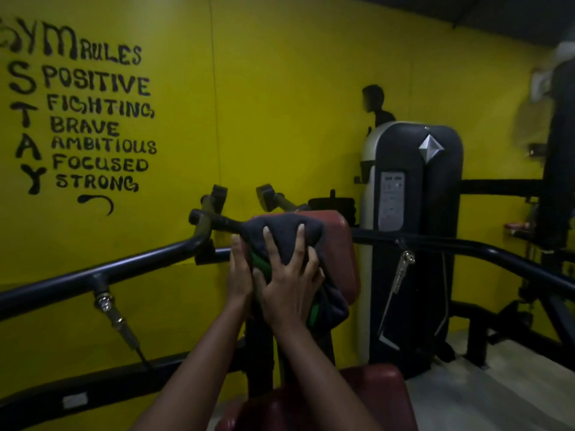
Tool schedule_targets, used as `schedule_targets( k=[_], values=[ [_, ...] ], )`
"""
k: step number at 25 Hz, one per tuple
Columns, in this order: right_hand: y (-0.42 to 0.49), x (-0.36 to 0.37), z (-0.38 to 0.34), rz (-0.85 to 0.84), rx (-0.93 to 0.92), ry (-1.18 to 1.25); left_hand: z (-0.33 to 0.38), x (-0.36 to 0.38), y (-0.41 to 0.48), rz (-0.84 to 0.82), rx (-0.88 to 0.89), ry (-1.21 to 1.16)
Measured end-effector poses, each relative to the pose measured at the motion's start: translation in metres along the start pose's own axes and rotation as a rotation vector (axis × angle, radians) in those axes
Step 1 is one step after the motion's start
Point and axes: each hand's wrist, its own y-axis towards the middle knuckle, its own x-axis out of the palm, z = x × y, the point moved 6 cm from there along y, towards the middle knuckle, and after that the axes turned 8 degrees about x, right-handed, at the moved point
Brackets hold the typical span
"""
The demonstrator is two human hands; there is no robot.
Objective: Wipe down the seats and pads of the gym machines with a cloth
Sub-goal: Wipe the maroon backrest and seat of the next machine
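A dark cloth point(281, 231) with a green stripe is draped over the top and front of the machine's dark red chest pad point(340, 244). My right hand point(287, 275) presses flat on the cloth with fingers spread, holding it against the pad. My left hand point(239, 269) grips the pad's left edge beside the cloth, fingers curled behind it. The dark red seat point(382, 390) lies below, partly hidden by my forearms.
Black machine arms point(140, 259) run out left and right at chest height, with handles point(217, 197) behind the pad. A weight stack tower point(413, 213) stands to the right. The yellow wall is close behind. A person point(375, 104) stands beyond the tower.
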Motion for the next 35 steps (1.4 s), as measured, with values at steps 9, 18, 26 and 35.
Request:
schedule_targets(
  k=[9,18,26,35],
  values=[
    [0.044,0.0,0.035,0.162,0.127,-0.051,-0.002,-0.002,0.003,0.144,0.104,0.236],
    [0.074,0.018,-0.026,0.001,-0.252,-0.092,-0.007,-0.004,0.005,0.153,0.143,0.307],
    [0.129,0.007,0.023,-0.176,-0.158,-0.197,0.001,-0.002,0.003,0.154,0.172,0.306],
    [0.112,0.003,0.115,-0.282,0.363,0.383,0.001,0.001,0.001,0.144,0.171,0.359]
  ],
)
